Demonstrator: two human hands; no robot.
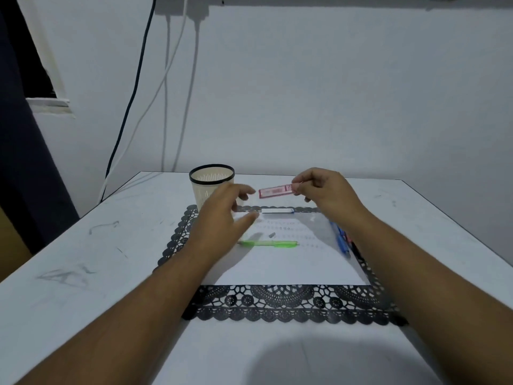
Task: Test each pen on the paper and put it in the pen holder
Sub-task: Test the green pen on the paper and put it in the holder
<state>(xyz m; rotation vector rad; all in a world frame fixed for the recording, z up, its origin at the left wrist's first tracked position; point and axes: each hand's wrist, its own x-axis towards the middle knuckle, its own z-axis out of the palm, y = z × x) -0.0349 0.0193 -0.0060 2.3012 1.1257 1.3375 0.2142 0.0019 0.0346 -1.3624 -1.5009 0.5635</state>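
My right hand point(323, 190) pinches one end of a flat pink case point(275, 191) and holds it level above the far edge of the white paper point(288, 262). My left hand point(224, 212) hovers with fingers spread a short way left of the case, touching nothing. A green pen point(268, 243) lies crosswise on the paper. Blue pens point(341, 240) lie at the paper's right edge, partly behind my right forearm. The cream pen holder point(211, 184) with a black rim stands at the back left, behind my left hand.
A black lace placemat point(291, 304) lies under the paper on the white table point(111, 245). A white and blue eraser-like bar point(277, 210) rests at the mat's far edge. A small grey piece point(271, 234) sits on the paper. Cables point(166, 93) hang down the wall.
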